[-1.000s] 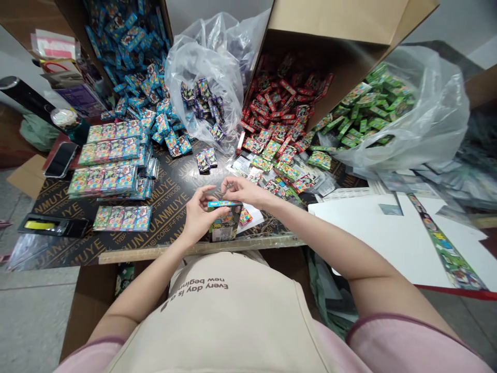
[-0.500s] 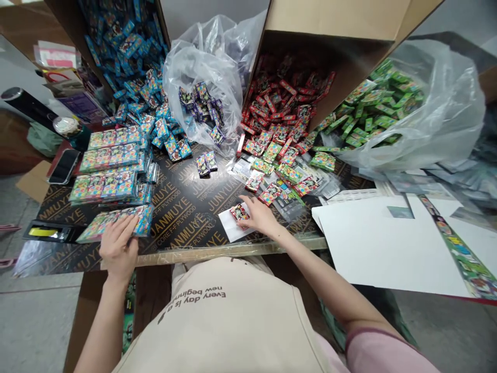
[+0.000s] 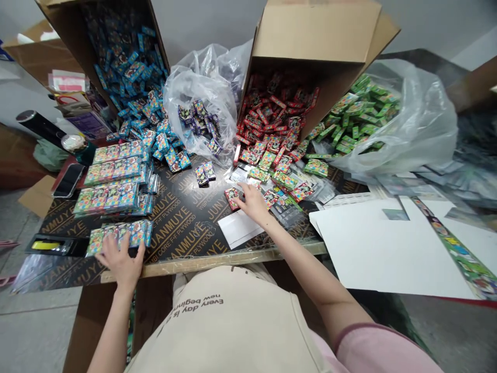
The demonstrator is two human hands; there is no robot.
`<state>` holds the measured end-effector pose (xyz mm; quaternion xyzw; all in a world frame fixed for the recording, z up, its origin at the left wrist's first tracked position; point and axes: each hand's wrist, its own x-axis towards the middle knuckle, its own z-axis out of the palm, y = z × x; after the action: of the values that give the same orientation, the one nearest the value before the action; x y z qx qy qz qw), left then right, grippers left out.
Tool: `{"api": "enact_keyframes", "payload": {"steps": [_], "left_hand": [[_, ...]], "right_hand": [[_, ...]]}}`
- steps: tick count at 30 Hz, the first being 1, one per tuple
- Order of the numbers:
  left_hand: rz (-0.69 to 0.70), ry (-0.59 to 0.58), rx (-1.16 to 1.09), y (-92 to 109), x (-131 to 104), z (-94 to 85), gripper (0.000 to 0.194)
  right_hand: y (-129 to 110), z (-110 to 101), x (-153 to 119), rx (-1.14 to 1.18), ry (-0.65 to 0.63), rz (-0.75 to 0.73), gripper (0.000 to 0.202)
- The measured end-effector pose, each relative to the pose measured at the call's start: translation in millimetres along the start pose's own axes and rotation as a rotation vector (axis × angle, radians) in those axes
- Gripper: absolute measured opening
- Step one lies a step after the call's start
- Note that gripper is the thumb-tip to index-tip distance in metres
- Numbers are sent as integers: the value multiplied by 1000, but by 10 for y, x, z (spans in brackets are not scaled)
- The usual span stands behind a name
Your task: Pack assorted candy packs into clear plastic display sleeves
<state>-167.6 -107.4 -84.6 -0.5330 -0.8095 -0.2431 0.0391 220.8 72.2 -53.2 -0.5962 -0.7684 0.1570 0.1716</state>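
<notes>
My left hand (image 3: 122,256) has its fingers spread over the near edge of a stack of clear-wrapped colourful packs (image 3: 135,231) at the front left. Farther back stand more piles of wrapped packs (image 3: 104,198). My right hand (image 3: 254,204) is open, its fingertips by a small red box (image 3: 232,198) on the dark tabletop. Just in front of that box lies a white paper (image 3: 238,229). Loose red and green boxes (image 3: 285,180) and clear sleeves are right of my right hand. Two purple boxes (image 3: 205,173) sit together behind the red box.
Behind are a carton of blue boxes (image 3: 128,67), a plastic bag of purple ones (image 3: 198,122), a carton of red ones (image 3: 272,103) and a bag of green ones (image 3: 361,111). A phone (image 3: 68,181) lies at left, white sheets (image 3: 373,254) at right.
The red box has moved back off the white paper, which now shows uncovered. My left hand has spread its fingers, and the front stack beneath it lies straighter. The view has shifted slightly.
</notes>
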Motion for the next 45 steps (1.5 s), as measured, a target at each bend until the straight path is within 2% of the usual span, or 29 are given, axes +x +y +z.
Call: {"api": "enact_keyframes", "payload": {"steps": [2,4,6,7,9,11,13,16,18,21,23,25,28,31,34,36,37,38,39,40,42,44,45], "left_hand": [[-190,39,-10,14,-2,20,68],[-305,-1,-96,3,33,41,78],[-322,-52,-201,3,91,55,85],[-313,-59,-244,16,120,58,87],[-326,-48,-305,71,170,69,88],[-350,-8,-354,148,212,98,87],[-365,65,-401,220,246,146,81],[-375,135,-438,291,272,205,79],[-417,164,-446,310,285,210,79],[-526,185,-432,324,324,175,76],[-533,203,-367,357,359,145,75],[-449,185,-235,419,385,128,83],[-248,8,4,510,375,142,101],[-147,-159,134,502,323,166,93],[-155,-167,134,460,295,146,83],[-142,-111,44,531,318,117,83],[-121,-83,-45,618,339,106,84],[-95,-68,-170,743,364,100,87],[-71,-76,-330,901,389,99,89],[-51,-120,-525,1085,411,101,92],[-68,-315,-992,1486,442,104,94],[-161,-556,-1449,1844,462,94,98],[-221,-641,-1609,1979,472,81,97]], "right_hand": [[178,-107,27,-64,110,56,39],[441,-257,-15,-144,168,171,33],[719,-401,-131,-215,138,293,32],[843,-454,-209,-246,85,352,34],[1042,-500,-372,-277,-28,441,51],[1178,-468,-506,-362,-38,469,76],[1267,-387,-580,-424,-9,506,89],[1355,-261,-570,-392,29,538,89],[1398,-211,-504,-324,36,577,80],[1403,-202,-404,-141,97,649,52],[1340,-237,-370,-14,163,670,46],[1233,-300,-363,61,239,652,43],[1061,-437,-376,87,391,557,37],[951,-616,-409,94,555,535,35],[835,-816,-442,188,802,483,28],[660,-918,-435,351,963,390,25],[528,-943,-419,470,1001,354,26],[368,-942,-398,638,977,347,29],[185,-911,-376,816,885,355,34],[-12,-849,-359,989,723,367,39],[-410,-642,-364,1259,368,390,46],[-746,-369,-439,1408,17,389,46],[-869,-232,-498,1450,-118,384,45]]}}
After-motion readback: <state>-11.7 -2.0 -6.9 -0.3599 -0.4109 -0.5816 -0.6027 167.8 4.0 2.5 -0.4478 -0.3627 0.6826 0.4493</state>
